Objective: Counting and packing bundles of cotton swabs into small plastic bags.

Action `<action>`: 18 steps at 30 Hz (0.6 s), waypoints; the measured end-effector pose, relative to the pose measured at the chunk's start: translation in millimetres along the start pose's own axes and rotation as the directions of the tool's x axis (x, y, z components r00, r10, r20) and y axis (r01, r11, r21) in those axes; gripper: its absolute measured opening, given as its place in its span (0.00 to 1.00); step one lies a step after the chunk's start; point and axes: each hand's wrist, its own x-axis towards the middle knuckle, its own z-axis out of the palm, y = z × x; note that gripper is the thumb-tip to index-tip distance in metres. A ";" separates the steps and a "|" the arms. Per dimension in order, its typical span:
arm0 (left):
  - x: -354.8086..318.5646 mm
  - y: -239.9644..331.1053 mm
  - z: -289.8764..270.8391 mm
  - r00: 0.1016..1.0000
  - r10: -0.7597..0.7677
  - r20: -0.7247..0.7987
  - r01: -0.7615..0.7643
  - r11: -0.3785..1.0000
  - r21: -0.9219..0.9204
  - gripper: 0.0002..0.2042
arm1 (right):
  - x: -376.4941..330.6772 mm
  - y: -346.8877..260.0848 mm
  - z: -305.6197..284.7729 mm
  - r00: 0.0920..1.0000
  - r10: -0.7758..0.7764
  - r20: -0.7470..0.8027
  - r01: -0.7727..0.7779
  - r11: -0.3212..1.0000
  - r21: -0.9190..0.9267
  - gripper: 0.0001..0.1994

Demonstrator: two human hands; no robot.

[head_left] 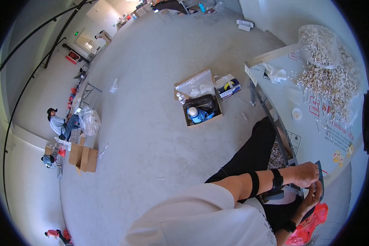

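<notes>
Both my hands are together at the near edge of the table, on the right of the head view. My left hand [306, 174] is closed, knuckles up, on a thin dark grey flat piece [320, 174] whose kind I cannot make out. Just below it, my right hand [313, 194] has its fingers bent against the same dark piece. The fingertips of both hands are partly hidden. On the pale sheet-covered table [291, 82] lies a big heap of small white-and-brown sticks [330, 84], like cotton swabs, with a clear plastic bag [319, 45] at its far end.
A small round tub [297, 114] and a crumpled white plastic piece [274, 74] sit on the table. Red plastic bag [309, 225] hangs below my hands. On the floor stand an open carton [205, 121] with bottles and a smaller box [227, 86]. Another person [61, 123] sits far left.
</notes>
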 end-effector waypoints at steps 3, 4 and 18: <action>1.4 5.4 5.2 0.998 0.024 0.059 -0.028 0.997 0.069 0.08 | 5.5 5.5 -5.4 0.966 -0.222 0.134 0.239 0.963 -0.124 0.03; 1.2 6.2 1.5 0.999 -0.008 0.032 0.007 1.000 0.030 0.08 | 7.0 -6.2 -4.6 0.972 -0.180 0.154 0.192 0.979 -0.067 0.03; 2.5 8.7 -17.2 0.998 -0.032 -0.050 0.030 0.998 -0.048 0.07 | 14.2 -35.8 -18.5 0.924 -0.302 0.234 0.347 0.920 -0.183 0.04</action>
